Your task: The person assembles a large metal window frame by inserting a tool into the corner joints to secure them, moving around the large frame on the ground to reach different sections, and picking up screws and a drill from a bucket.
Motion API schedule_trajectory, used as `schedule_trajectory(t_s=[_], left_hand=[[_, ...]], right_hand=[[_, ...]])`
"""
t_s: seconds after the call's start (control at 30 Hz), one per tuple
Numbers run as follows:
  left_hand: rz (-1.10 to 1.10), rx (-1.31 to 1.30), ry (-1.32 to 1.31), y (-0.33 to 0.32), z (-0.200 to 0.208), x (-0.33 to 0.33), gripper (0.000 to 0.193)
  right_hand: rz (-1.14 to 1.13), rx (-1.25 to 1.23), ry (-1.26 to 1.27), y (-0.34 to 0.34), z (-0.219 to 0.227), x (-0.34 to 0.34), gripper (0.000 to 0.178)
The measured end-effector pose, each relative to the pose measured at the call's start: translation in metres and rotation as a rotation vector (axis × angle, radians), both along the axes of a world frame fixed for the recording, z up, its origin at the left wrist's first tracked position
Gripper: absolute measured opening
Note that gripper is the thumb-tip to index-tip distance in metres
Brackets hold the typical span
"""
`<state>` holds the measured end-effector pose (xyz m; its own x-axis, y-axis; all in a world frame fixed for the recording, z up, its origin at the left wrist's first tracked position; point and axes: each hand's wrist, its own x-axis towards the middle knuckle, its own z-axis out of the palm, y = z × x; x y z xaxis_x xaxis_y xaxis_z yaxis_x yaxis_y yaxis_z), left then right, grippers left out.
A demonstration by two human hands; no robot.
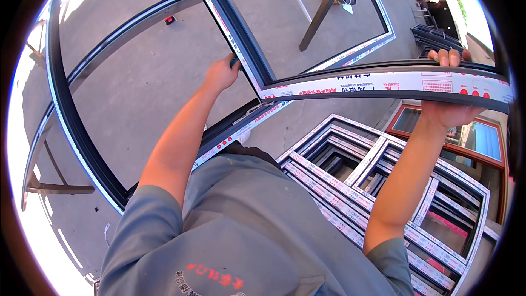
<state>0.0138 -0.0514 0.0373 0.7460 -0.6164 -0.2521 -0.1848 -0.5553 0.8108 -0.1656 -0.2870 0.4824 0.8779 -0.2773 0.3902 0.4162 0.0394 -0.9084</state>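
A dark window sash, its sides covered with printed white protective film, is tilted up in front of me. My right hand grips its lower bar near the right end, palm beneath and fingertips over the top edge. My left hand is closed beside the sash's upright bar, around a small teal thing whose kind I cannot make out. Below lies a larger dark window frame, with a metal hinge arm along its near bar, close to the sash's corner.
Finished-looking frames in white film are stacked at my lower right, beside a brown-framed window. Curved bars and a support leg stand under the large frame. A small red thing lies on the concrete floor.
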Motion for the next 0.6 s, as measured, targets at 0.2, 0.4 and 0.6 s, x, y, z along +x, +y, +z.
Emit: schedule_trajectory(t_s=[0.2, 0.4, 0.6], left_hand=[[0.112, -0.127, -0.109, -0.013, -0.022, -0.019, 0.032], [0.129, -0.196, -0.025, -0.024, -0.034, -0.008, 0.032], [0.286, -0.292, 0.4, -0.018, -0.025, -0.013, 0.055]], right_hand=[[0.032, -0.042, -0.023, -0.008, -0.002, -0.003, 0.107], [0.193, -0.106, -0.04, -0.013, -0.001, 0.003, 0.11], [-0.027, -0.028, -0.313, 0.004, -0.011, 0.008, 0.058]])
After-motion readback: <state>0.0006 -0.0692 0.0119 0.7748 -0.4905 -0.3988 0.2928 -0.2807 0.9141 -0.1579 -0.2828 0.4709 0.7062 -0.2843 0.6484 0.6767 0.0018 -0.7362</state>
